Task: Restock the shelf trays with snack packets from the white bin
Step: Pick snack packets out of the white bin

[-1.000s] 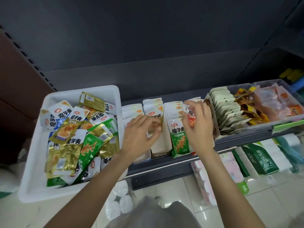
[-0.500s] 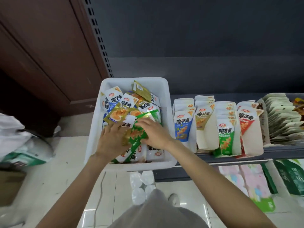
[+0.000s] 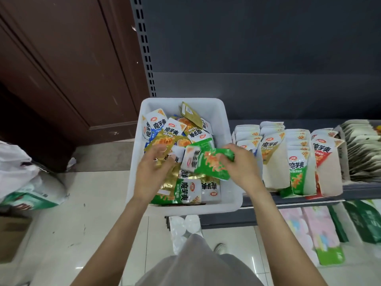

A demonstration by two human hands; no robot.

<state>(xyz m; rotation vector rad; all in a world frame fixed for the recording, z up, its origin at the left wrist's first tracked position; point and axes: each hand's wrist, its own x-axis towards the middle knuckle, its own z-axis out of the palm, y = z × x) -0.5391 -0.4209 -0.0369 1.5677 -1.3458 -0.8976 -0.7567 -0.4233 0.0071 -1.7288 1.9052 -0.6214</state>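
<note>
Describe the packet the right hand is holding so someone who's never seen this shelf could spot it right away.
Find the white bin at the shelf's left end, full of loose snack packets. Just above its pile, the right hand grips a green packet. It is the only packet lifted clear of the heap, tilted, with orange food art and a white end.

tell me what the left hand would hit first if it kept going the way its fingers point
Most likely the gold packet just past the left hand, in the white bin; depth is unclear.

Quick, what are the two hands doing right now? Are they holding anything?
Left hand: in the white bin, touching the loose packets; blurred, so any grip cannot be told.
Right hand: holding a green snack packet.
</note>
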